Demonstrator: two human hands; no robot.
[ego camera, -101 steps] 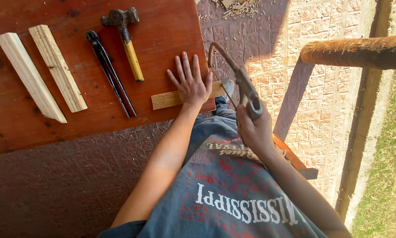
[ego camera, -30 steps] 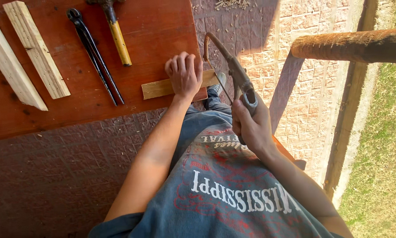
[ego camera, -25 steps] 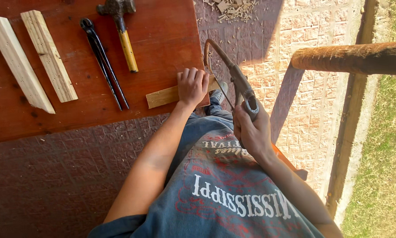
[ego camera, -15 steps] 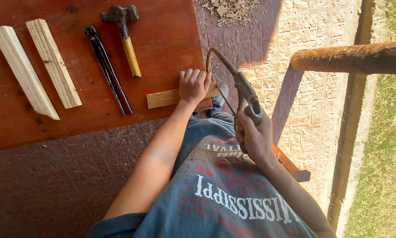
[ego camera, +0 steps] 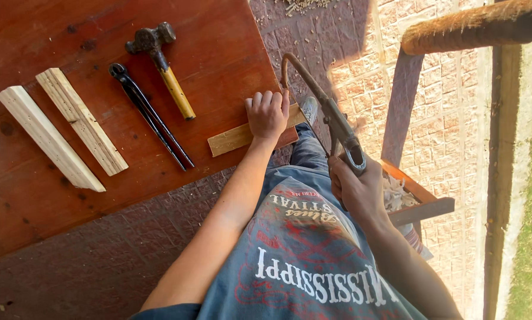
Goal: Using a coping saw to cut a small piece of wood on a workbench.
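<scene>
Head camera looks straight down at a person who stands at the corner of a red-brown wooden table [ego camera: 70, 225]. Left hand [ego camera: 268, 114] lies palm down on a short flat wood strip [ego camera: 233, 137] and presses it onto the table; the fingers are together and slightly curled, not closed around anything. This strip lies near the table corner, and its right end passes under the hand and reaches the table edge. Right hand [ego camera: 356, 188] is closed in a fist around the handle of a hacksaw [ego camera: 322, 109], a rusty metal frame saw. The saw frame goes up and away from the hand, and its curved front end is just beside the fingertips of the left hand, at the right end of the strip. I cannot tell if the blade touches the wood, because the blade is thin and partly hidden.

On the table, left of the strip, lie black pincers [ego camera: 150, 115] with long handles, and beside them a hammer [ego camera: 162, 68] with a dark head and a yellow wooden handle. Further to the left two pale wood battens [ego camera: 61, 133] lie side by side, both slanted, well apart from the hands. The person wears a blue-grey shirt [ego camera: 313, 266] with printed letters. Under the right arm a wooden frame piece [ego camera: 423, 207] shows above the brick paving [ego camera: 444, 118], and there are wood shavings [ego camera: 304, 5] on the paving beyond the table.
</scene>
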